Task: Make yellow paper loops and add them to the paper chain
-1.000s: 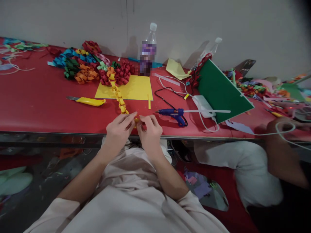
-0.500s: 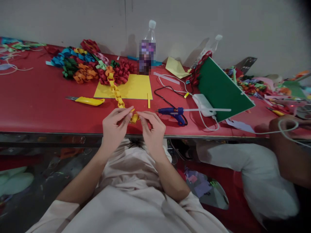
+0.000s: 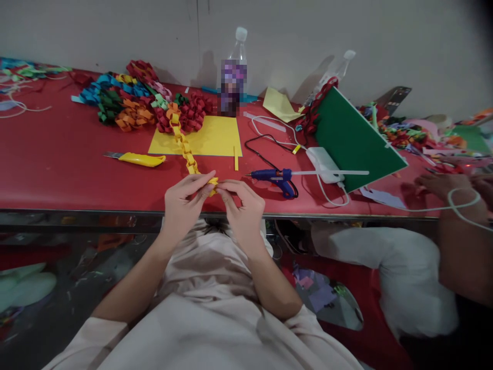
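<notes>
Both hands meet over the table's front edge at the near end of a yellow paper chain (image 3: pixel 185 149). My left hand (image 3: pixel 185 203) pinches its last links between thumb and fingers. On the other side of the same links, my right hand (image 3: pixel 243 205) is closed with thumb and fingertips on the yellow paper; the fingers partly hide it. Beyond them the chain runs up to a pile of coloured paper chains (image 3: pixel 134 100). A loose yellow paper strip (image 3: pixel 236 158) lies past my right fingers. Right of it rests a blue glue gun (image 3: pixel 273 177) with a long glue stick in its back.
A yellow cutter knife (image 3: pixel 141 159) lies at left, blade out. Behind the chain is a yellow sheet (image 3: pixel 219 136), then a bottle (image 3: pixel 233 77). A green board (image 3: pixel 354 139) leans at right beside a white adapter (image 3: pixel 325 165) with cords. A co-worker's hand (image 3: pixel 442 185) is far right.
My fingertips have come closer together on the yellow links, and the paper end between them is now pressed in. At right, the co-worker's hand has moved farther over the table.
</notes>
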The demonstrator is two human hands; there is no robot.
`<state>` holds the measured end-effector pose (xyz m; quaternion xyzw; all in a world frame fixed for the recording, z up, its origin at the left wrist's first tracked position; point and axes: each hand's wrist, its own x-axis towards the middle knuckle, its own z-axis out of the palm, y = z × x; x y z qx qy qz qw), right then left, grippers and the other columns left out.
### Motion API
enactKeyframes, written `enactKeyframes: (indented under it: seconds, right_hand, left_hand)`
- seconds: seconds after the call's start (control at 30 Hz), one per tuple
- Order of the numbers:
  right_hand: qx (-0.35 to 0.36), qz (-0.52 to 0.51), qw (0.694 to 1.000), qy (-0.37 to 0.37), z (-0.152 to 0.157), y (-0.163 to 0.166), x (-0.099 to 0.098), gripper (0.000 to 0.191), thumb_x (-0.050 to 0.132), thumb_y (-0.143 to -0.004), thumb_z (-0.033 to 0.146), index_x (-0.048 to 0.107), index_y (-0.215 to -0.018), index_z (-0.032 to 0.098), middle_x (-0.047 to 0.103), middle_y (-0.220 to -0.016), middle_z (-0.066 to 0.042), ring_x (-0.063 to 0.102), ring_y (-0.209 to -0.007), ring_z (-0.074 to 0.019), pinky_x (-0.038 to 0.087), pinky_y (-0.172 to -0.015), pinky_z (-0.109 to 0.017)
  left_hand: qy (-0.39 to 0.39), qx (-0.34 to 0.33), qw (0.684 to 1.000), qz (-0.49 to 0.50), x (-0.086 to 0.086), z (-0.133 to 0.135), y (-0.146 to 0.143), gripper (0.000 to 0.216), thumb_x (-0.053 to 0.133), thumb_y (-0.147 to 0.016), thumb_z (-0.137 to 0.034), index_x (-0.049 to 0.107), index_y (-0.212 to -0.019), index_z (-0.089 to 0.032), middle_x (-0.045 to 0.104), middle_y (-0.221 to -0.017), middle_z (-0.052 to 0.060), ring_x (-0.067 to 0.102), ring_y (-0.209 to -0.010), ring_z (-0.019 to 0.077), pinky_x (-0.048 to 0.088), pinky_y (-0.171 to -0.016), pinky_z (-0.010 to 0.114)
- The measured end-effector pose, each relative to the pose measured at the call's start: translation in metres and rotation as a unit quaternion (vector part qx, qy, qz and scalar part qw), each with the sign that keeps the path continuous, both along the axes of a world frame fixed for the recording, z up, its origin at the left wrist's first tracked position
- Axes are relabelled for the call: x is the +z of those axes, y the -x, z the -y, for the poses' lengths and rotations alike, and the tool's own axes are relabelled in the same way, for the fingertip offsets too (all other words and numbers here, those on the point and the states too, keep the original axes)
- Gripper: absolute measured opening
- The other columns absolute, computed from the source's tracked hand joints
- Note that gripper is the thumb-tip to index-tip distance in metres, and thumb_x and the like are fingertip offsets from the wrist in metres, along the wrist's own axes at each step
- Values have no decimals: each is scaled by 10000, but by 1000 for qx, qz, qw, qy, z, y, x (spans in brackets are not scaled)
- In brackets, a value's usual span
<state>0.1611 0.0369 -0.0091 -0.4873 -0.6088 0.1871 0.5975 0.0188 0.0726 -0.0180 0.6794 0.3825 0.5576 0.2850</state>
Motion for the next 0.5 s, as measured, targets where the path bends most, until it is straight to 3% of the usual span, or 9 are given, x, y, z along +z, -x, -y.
enactKeyframes:
  seconds: [0.1,0.23,0.33,0.37,0.43,0.5]
  right_hand:
    - [-40,22,999,-18,8,-8,-4,129,584,-989,259,711,-1008,250,744,-1033,-63,687,-969,-189,541,-875,-341]
    - [-231,16,972,-49,24,-49,-27,52,586,-975,276,579,-951,230,616,-905,-44,598,-809,-172,497,-747,-319]
    - [-333,61,941,-24,29,-101,-41,202,633,-927,345,524,-1032,212,579,-1053,-96,581,-900,-203,499,-773,-351]
    - [-342,101,934,-8,26,-119,-42,316,668,-891,370,525,-1110,192,573,-1136,-130,577,-972,-227,505,-835,-387]
    - [-293,192,936,34,16,-150,-39,520,712,-840,421,532,-1244,147,571,-1241,-183,566,-1092,-277,487,-966,-468]
    - [-197,264,939,101,-1,-170,-31,490,705,-834,457,613,-1205,151,637,-1174,-165,581,-1092,-298,481,-998,-491]
  left_hand:
    - [7,18,1000,3,-1,0,2,285,710,-933,-342,774,-1198,-256,755,-1029,47,693,-892,134,565,-800,239]
    - [30,54,997,34,-5,-6,12,313,730,-910,-393,781,-1177,-238,762,-1070,50,714,-941,154,589,-863,262]
    - [37,64,995,60,-9,-13,20,340,742,-895,-420,783,-1165,-218,765,-1082,55,723,-959,165,604,-897,281]
    - [38,64,995,66,-10,-14,22,347,745,-891,-425,783,-1164,-214,766,-1077,56,725,-953,165,609,-892,283]
    - [36,58,995,67,-11,-17,24,345,749,-888,-426,785,-1159,-216,769,-1068,56,726,-942,164,612,-878,278]
    - [27,49,997,57,-11,-18,24,324,746,-893,-412,789,-1156,-227,771,-1063,52,726,-939,160,607,-872,265]
